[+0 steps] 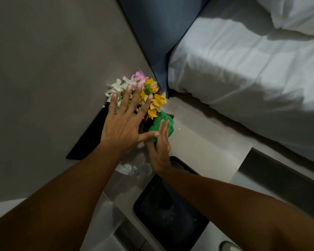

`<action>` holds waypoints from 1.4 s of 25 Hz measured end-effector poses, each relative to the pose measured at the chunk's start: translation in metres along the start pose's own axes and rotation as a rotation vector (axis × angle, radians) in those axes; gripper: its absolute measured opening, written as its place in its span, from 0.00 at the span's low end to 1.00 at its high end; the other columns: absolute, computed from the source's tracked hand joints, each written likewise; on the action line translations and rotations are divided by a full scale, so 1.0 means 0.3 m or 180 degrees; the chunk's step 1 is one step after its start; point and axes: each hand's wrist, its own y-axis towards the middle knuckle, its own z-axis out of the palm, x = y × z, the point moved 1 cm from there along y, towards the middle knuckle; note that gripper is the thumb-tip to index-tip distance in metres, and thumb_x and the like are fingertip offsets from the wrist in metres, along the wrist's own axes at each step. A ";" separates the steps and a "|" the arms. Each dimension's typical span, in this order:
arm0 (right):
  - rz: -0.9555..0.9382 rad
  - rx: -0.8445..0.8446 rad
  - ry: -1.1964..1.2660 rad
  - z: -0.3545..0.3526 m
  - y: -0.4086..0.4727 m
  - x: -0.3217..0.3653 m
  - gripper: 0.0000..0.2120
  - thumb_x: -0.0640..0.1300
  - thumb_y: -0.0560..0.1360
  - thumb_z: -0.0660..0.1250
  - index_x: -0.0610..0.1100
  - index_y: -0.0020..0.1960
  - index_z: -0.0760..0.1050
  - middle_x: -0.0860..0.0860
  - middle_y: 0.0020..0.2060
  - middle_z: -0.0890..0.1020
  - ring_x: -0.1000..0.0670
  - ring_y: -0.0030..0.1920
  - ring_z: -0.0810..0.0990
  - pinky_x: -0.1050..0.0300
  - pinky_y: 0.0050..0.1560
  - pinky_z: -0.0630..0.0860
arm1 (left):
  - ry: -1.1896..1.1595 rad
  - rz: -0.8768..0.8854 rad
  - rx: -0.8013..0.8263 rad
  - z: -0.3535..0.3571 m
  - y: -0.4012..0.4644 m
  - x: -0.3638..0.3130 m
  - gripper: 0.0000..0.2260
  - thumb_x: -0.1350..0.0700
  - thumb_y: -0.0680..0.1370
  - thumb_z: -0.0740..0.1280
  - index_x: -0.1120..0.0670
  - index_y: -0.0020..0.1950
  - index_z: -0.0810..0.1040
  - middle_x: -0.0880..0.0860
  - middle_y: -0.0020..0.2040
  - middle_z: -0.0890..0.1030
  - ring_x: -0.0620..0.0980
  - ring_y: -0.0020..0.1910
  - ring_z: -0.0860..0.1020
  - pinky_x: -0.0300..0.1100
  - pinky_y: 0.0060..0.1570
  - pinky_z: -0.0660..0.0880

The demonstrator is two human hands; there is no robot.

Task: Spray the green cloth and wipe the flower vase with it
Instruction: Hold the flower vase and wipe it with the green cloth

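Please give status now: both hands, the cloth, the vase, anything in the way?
Left hand open, spread over flowers. Right hand presses green cloth beside them. Vase mostly hidden. Nothing blocking.

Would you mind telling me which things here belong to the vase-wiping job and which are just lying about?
Part of the job:
- green cloth, pressed under the right hand
- flowers, with the left hand spread over them; the vase itself is mostly hidden

Just lying about:
- black tray
- clear plastic wrapper
- bed with white bedding
- dark flat panel against the wall

No spray bottle shows.
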 end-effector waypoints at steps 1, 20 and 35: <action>0.0091 -0.0157 0.0032 -0.005 0.046 0.019 0.44 0.73 0.71 0.48 0.53 0.80 0.41 0.52 0.81 0.40 0.48 0.81 0.40 0.36 0.75 0.42 | 0.0023 -0.0001 0.0012 0.001 0.001 0.003 0.45 0.23 0.71 0.41 0.49 0.80 0.38 0.59 0.81 0.42 0.58 0.80 0.41 0.63 0.76 0.44; 0.0091 -0.0181 0.0052 0.006 0.016 -0.024 0.42 0.77 0.71 0.44 0.59 0.78 0.39 0.52 0.81 0.42 0.49 0.81 0.44 0.40 0.75 0.44 | -0.0061 -0.0031 -0.0055 0.014 0.004 0.005 0.46 0.22 0.71 0.45 0.47 0.79 0.38 0.59 0.81 0.43 0.58 0.80 0.42 0.61 0.75 0.40; 0.0315 -0.0325 -0.0107 0.005 0.095 0.011 0.39 0.68 0.75 0.49 0.57 0.79 0.38 0.54 0.80 0.39 0.50 0.80 0.39 0.33 0.76 0.47 | -0.0192 -0.0261 -0.0033 0.020 -0.007 -0.019 0.43 0.24 0.72 0.45 0.47 0.80 0.40 0.56 0.81 0.42 0.57 0.80 0.41 0.61 0.75 0.39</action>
